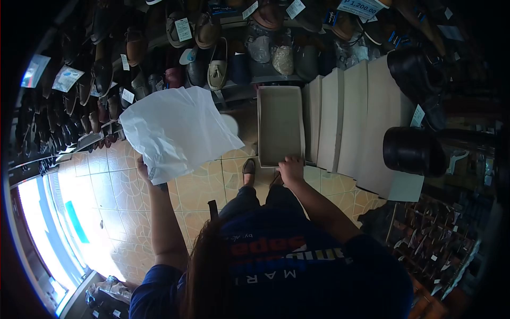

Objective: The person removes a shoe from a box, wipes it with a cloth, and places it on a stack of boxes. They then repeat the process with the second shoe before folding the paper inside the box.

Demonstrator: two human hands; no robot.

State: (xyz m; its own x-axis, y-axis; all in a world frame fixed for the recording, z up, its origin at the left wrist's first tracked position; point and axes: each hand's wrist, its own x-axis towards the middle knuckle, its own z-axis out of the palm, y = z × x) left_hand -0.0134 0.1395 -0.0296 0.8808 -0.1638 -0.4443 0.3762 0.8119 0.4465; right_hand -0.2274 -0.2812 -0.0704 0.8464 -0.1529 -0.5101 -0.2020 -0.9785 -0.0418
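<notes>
My left hand point(142, 167) grips a large crumpled sheet of white tissue paper point(178, 130) by its lower left edge; the sheet hides most of the fingers. With its fingers over the near rim, my right hand point(291, 170) holds an open shoebox point(280, 126). The box is plain grey-brown cardboard, and its bare inside faces me. It sits directly left of a row of pale boxes point(350, 117).
Shelves of shoes run across the back, with a tasselled loafer point(218, 66) among them. Black boots point(414, 151) stand at the right. More shoes hang at the left beside a bright doorway point(53, 223). The floor is tan tile point(196, 194).
</notes>
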